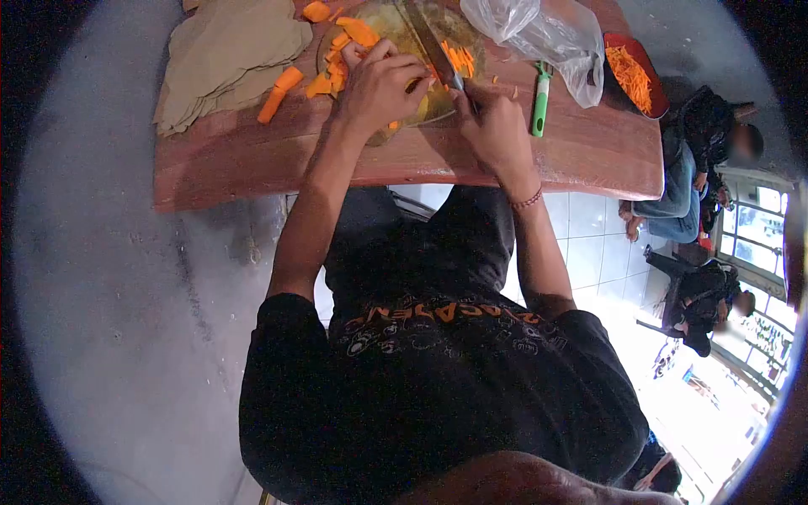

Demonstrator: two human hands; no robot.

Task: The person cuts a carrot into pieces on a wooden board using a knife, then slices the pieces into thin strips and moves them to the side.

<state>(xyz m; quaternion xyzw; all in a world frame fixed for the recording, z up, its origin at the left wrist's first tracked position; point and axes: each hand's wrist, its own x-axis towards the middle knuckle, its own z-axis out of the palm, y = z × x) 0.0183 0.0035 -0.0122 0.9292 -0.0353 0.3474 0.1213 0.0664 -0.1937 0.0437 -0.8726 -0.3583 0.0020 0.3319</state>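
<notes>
Wooden table (252,160) stands by a gray wall. On it sits a round cutting board (438,101) with carrot pieces (341,63). Right hand (497,130) is closed tight around a big knife (431,46), blade over the board. Left hand (379,84) presses down on carrot there, fingers curled. A green peeler (540,101) lies just beside the right hand. A plastic bag (547,34) is near.

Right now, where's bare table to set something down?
Bare table along the near edge, below the cloth and loose carrot; another patch right of the peeler. Crowded around the board, both hands and bag.
</notes>
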